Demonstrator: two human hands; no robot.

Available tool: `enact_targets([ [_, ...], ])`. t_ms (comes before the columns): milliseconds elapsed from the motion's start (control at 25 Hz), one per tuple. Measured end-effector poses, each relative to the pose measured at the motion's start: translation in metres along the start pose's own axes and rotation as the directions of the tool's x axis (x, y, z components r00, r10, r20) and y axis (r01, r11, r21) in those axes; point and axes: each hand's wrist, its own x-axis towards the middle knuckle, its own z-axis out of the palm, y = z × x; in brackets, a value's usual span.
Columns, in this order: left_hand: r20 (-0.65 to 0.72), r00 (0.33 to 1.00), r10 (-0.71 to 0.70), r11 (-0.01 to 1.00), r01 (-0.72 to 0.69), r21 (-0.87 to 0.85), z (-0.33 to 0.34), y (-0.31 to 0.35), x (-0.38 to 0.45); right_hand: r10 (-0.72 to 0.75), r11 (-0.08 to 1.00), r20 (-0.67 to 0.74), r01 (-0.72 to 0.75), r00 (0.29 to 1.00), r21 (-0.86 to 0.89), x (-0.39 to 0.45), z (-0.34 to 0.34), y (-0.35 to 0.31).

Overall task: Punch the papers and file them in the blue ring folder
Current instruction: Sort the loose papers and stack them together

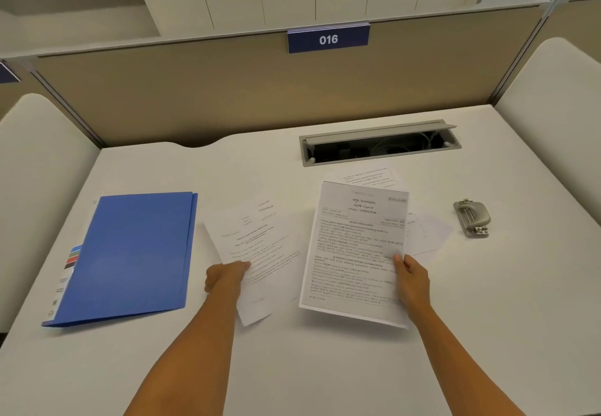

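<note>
A closed blue ring folder (pixel 133 256) lies on the left of the white desk (pixel 325 367). My left hand (pixel 224 277) grips the left edge of a printed sheet (pixel 257 246) in the middle of the desk. My right hand (pixel 411 280) holds another printed sheet (pixel 354 253) by its right edge, lifted and tilted toward me. More loose sheets (pixel 426 233) lie under and behind it. A grey metal hole punch (pixel 472 218) sits at the right, apart from both hands.
An open cable tray (pixel 379 143) is sunk into the desk behind the papers. A beige partition with a blue "016" sign (pixel 328 39) closes the back. White side panels (pixel 39 171) stand left and right.
</note>
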Motion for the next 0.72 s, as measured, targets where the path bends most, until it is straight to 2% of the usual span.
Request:
enact_targets([
  [120,0.082,0.995,0.059,0.981,-0.043,-0.189,-0.010,0.008,0.002,-0.014,1.000,-0.006,0.013,1.000,-0.026,0.002,0.000,0.001],
  [280,0.273,0.960,0.068,0.901,0.059,-0.429,-0.027,0.019,-0.003,-0.045,0.997,-0.025,0.043,0.999,-0.066,0.001,0.003,0.002],
  [520,0.418,0.884,0.211,0.900,-0.008,-0.436,-0.027,0.029,-0.031,-0.090,0.989,-0.021,0.087,0.996,-0.119,0.005,0.003,0.002],
  [720,0.485,0.826,0.287,0.941,-0.150,-0.302,0.002,0.034,-0.050,-0.154,0.980,0.051,0.159,0.987,-0.121,0.003,0.002,-0.011],
])
